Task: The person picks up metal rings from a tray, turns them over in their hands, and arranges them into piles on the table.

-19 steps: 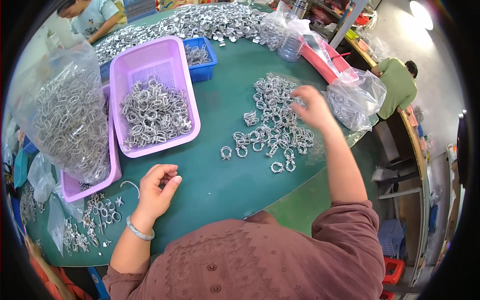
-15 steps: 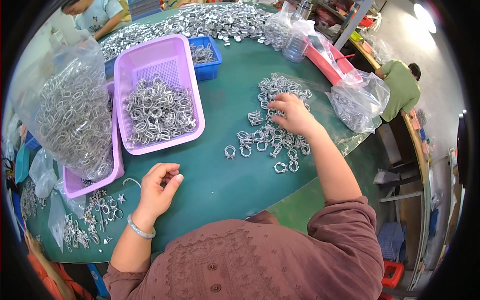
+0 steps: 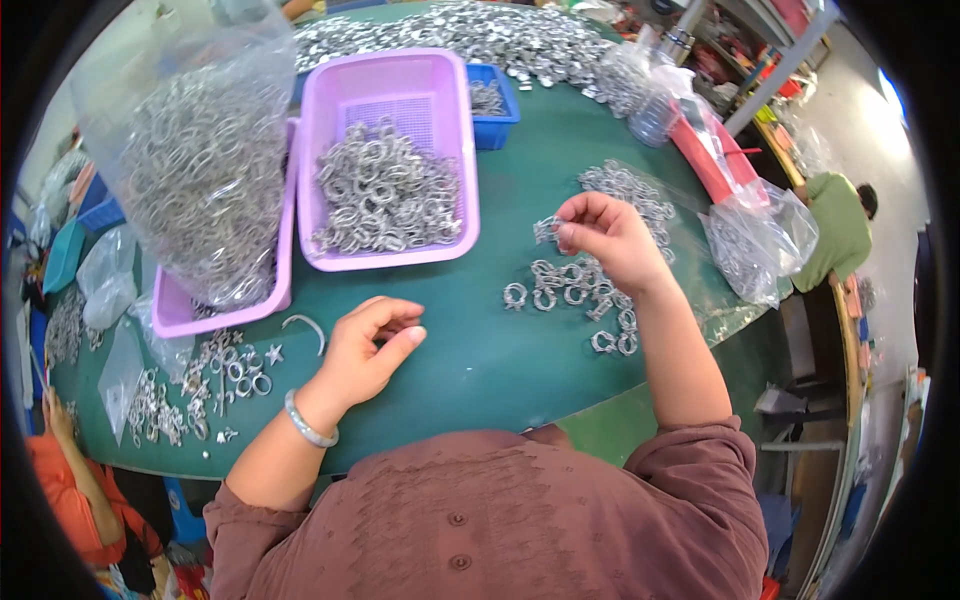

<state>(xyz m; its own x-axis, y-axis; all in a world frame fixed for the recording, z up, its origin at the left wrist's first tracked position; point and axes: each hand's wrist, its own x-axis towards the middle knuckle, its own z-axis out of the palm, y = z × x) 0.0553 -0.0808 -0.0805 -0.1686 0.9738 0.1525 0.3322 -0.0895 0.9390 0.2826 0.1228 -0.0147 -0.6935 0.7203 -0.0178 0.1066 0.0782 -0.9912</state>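
Round green table (image 3: 480, 350), large, bearing everything. Beyond its far edge, racks and a seated person in green (image 3: 838, 230). Clear bag of metal rings (image 3: 200, 170) upright at far left of the table, in a pink tray. Pink basket (image 3: 385, 160) just beside it, half filled with metal clamps, within easy reach. Loose clamps (image 3: 580, 290) scattered at right of the table. Right hand (image 3: 605, 235) above them, pinching one small clamp (image 3: 546, 230) at fingertips, lifted clear. Left hand (image 3: 370, 345) near the table's front, half curled; whether anything sits inside, cannot tell
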